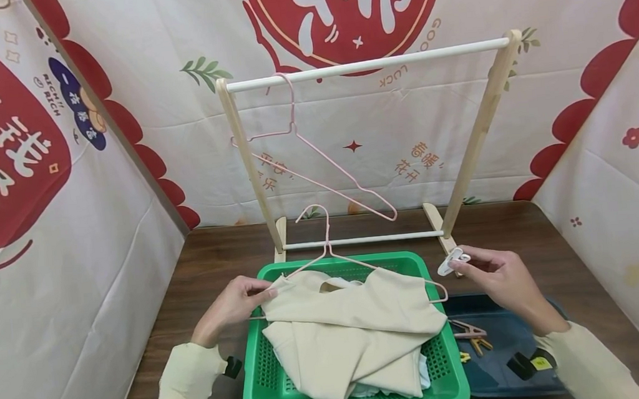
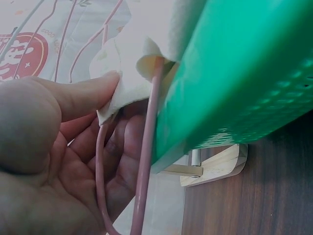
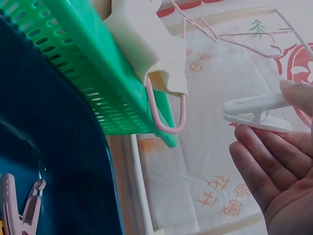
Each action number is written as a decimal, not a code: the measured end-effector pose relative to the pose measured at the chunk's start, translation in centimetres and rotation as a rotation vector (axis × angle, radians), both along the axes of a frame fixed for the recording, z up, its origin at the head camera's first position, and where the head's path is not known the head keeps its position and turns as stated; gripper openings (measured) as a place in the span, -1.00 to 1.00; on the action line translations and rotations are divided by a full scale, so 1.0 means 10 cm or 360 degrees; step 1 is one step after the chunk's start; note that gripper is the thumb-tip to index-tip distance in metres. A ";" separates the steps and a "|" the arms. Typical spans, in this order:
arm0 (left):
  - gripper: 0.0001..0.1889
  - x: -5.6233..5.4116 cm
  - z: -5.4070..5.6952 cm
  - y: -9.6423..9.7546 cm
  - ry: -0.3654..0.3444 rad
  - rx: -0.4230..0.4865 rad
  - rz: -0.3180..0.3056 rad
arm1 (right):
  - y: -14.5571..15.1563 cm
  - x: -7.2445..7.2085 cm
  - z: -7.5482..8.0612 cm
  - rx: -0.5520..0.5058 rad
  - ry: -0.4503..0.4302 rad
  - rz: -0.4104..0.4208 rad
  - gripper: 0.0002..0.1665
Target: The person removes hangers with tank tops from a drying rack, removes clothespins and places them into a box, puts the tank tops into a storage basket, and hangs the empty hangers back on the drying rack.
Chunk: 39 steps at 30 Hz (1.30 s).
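Observation:
A cream garment (image 1: 357, 322) lies over the green basket (image 1: 254, 367), with a pink hanger (image 1: 329, 249) inside it; both hanger ends poke out at the sides. At the garment's left shoulder, my left hand (image 1: 234, 306) pinches the cloth edge between thumb and fingers, and the hanger's end loop passes by the palm in the left wrist view. My right hand (image 1: 497, 276) pinches a white clothespin (image 3: 257, 112) by its handles, to the right of the basket and apart from the garment. The clothespin's tip points toward the garment side.
Beside the basket on the right, a dark blue tray (image 1: 508, 379) holds pink and yellow clothespins (image 1: 469, 330). Behind stands a rack (image 1: 371, 64) with wooden legs and a white bar, where another pink hanger (image 1: 292, 111) hangs. More cloth (image 1: 368, 391) lies beneath the garment.

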<state>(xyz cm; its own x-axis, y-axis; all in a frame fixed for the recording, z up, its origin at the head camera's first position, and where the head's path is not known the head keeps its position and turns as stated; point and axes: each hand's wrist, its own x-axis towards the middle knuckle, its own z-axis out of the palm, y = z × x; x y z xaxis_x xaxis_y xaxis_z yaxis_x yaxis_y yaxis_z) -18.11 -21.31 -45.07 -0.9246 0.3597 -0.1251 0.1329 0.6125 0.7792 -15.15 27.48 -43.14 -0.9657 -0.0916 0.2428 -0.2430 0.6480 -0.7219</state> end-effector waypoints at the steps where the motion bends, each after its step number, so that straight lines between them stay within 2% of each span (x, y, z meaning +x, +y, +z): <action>1: -0.76 0.00 0.00 0.00 -0.0002 0.0000 -0.0001 | 0.01 0.01 0.00 0.0008 -0.0015 -0.0009 -0.51; 15: -0.75 0.00 -0.02 -0.01 -0.0009 0.0007 -0.0014 | 0.11 0.09 -0.03 -0.0003 -0.0176 0.0010 -0.54; 20: -0.75 0.00 -0.02 -0.01 -0.0032 0.0021 -0.0002 | 0.17 0.11 -0.05 0.0044 -0.0264 0.0035 -0.52; 28: -0.76 0.00 -0.02 -0.01 -0.0036 0.0009 0.0002 | 0.27 0.14 -0.17 0.0198 -0.0330 0.0188 -0.58; 35: -0.77 -0.01 -0.02 -0.02 -0.0021 0.0005 -0.0003 | 0.34 0.15 -0.26 0.0330 -0.0420 0.0300 -0.52; 39: -0.77 -0.01 -0.02 -0.02 -0.0019 0.0006 -0.0003 | 0.37 0.15 -0.31 0.0345 -0.0478 0.0378 -0.51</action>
